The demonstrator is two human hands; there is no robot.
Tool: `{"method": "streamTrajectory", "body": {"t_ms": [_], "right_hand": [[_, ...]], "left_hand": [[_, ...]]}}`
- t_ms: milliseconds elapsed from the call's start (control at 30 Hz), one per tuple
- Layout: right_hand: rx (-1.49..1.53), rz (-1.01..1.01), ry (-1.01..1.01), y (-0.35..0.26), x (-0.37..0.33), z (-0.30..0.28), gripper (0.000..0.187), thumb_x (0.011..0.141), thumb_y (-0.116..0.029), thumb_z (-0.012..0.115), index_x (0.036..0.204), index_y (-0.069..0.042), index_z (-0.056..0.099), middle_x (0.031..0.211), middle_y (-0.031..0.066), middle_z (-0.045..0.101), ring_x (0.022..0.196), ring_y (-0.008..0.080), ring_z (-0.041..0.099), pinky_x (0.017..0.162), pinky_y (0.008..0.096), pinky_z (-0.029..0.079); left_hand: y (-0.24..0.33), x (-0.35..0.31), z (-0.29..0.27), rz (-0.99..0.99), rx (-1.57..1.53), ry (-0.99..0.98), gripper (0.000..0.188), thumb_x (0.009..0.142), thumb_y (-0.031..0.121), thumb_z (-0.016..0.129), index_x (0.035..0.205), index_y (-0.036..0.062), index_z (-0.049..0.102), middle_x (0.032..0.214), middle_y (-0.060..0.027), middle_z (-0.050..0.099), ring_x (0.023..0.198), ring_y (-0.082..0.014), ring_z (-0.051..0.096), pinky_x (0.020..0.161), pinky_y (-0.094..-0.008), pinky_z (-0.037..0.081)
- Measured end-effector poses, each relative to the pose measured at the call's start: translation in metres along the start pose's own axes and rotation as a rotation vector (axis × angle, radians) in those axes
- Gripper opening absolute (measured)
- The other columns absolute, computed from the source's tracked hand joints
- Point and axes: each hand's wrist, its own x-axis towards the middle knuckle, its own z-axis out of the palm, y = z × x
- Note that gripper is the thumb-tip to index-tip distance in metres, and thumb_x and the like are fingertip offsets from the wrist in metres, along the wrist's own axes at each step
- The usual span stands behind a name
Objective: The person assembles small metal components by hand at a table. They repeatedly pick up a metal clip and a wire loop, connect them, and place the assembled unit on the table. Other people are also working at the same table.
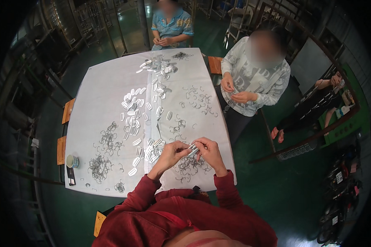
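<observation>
The left hand (174, 154) and right hand (209, 151) meet above the near-right part of the surface (97, 84), both pinching a silver piece (192, 149) between thumb and fingers. Beneath them, toward the near edge, lies a tangle of dark hooks (189, 168). A pile of loose pieces (154, 149) lies just beside the left hand; more run up the middle to the far edge. Other hooks lie in heaps toward the near-left corner, where a cup (72, 161) stands at the left edge. One co-worker (174, 25) sits at the far edge, another (257, 82) by the right edge.
</observation>
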Motion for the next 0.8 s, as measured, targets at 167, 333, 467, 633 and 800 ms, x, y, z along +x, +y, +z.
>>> {"method": "streamTrajectory", "body": {"t_ms": [167, 333, 467, 633, 800], "right_hand": [[-0.038, -0.014, -0.059, -0.015, -0.002, 0.0, 0.015, 0.091, -0.007, 0.053, 0.093, 0.006, 0.062, 0.072, 0.0059, 0.06, 0.051, 0.0098, 0.056, 0.045, 0.0219, 0.046], [-0.027, -0.002, -0.03, -0.005, -0.001, -0.002, 0.016, 0.091, -0.007, 0.053, 0.093, 0.006, 0.062, 0.074, 0.0061, 0.06, 0.053, 0.0098, 0.056, 0.044, 0.0222, 0.046], [0.012, 0.028, -0.031, 0.001, -0.003, -0.003, 0.016, 0.091, -0.007, 0.053, 0.093, 0.006, 0.062, 0.075, 0.0059, 0.061, 0.053, 0.0093, 0.056, 0.043, 0.0225, 0.045], [0.005, 0.043, -0.021, -0.001, -0.001, 0.0, 0.013, 0.09, -0.006, 0.054, 0.091, 0.004, 0.062, 0.074, 0.0057, 0.06, 0.05, 0.0089, 0.054, 0.043, 0.0235, 0.043], [0.014, 0.054, -0.04, 0.007, 0.004, 0.002, 0.015, 0.089, -0.006, 0.054, 0.092, 0.005, 0.064, 0.074, 0.0064, 0.061, 0.05, 0.0097, 0.054, 0.043, 0.0228, 0.044]], "left_hand": [[0.005, 0.0, 0.0, -0.121, 0.032, 0.008, 0.027, 0.081, 0.023, 0.071, 0.091, -0.0016, 0.067, 0.076, -0.0074, 0.059, 0.066, -0.0128, 0.054, 0.058, -0.026, 0.043], [0.006, 0.0, 0.005, -0.011, 0.052, 0.026, 0.024, 0.082, 0.022, 0.071, 0.086, -0.0014, 0.067, 0.074, -0.0033, 0.061, 0.067, -0.009, 0.053, 0.061, -0.0247, 0.043], [0.007, -0.003, 0.001, -0.102, 0.029, -0.018, 0.024, 0.083, 0.023, 0.069, 0.086, -0.0011, 0.067, 0.074, -0.0048, 0.061, 0.07, -0.0094, 0.055, 0.065, -0.0255, 0.045], [-0.002, 0.002, 0.005, -0.038, 0.16, 0.09, 0.029, 0.081, 0.026, 0.07, 0.079, -0.0022, 0.065, 0.067, -0.0068, 0.058, 0.063, -0.0129, 0.054, 0.059, -0.0271, 0.044], [0.0, -0.007, 0.004, -0.089, 0.08, -0.004, 0.026, 0.087, 0.023, 0.063, 0.094, -0.0018, 0.066, 0.08, -0.0056, 0.06, 0.075, -0.0126, 0.056, 0.068, -0.027, 0.045]]}}
